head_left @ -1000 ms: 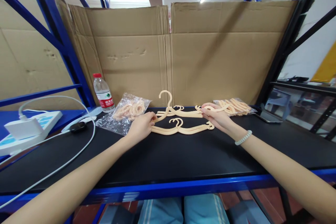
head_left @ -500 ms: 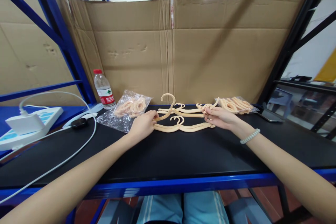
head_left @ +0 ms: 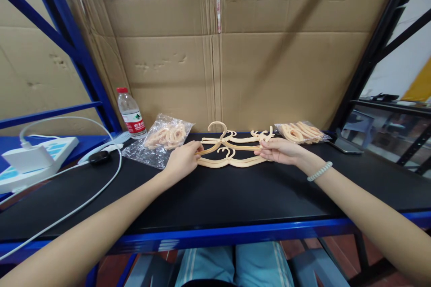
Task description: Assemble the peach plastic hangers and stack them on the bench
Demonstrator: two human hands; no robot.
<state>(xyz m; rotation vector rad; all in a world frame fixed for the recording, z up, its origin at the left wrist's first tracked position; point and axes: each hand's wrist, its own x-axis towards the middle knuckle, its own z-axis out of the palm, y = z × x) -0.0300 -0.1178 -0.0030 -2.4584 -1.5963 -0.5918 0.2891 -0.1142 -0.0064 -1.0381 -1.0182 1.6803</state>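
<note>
Between my two hands a cream plastic clothes hanger (head_left: 220,142) is held up, its hook pointing upward. My left hand (head_left: 183,159) pinches the hanger's left end. At its right end, the fingers of my right hand (head_left: 279,150) are closed on the other arm. Just below the held hanger, another cream hanger (head_left: 215,163) lies on the black tabletop (head_left: 215,202); my right hand covers its right end. Further cream hangers (head_left: 244,140) lie behind, partly hidden by the held one.
A clear bag of cream hanger parts (head_left: 168,136) lies left, beside a water bottle (head_left: 132,114). Another bag (head_left: 301,132) and a phone (head_left: 346,144) are at the right. A power strip (head_left: 60,157) with white cables sits far left. Cardboard (head_left: 168,63) stands behind.
The held hanger's hook has turned slightly to the right. My right hand has shifted a little at the hanger's right end; my left hand keeps its pinch. The view has tipped slightly.
</note>
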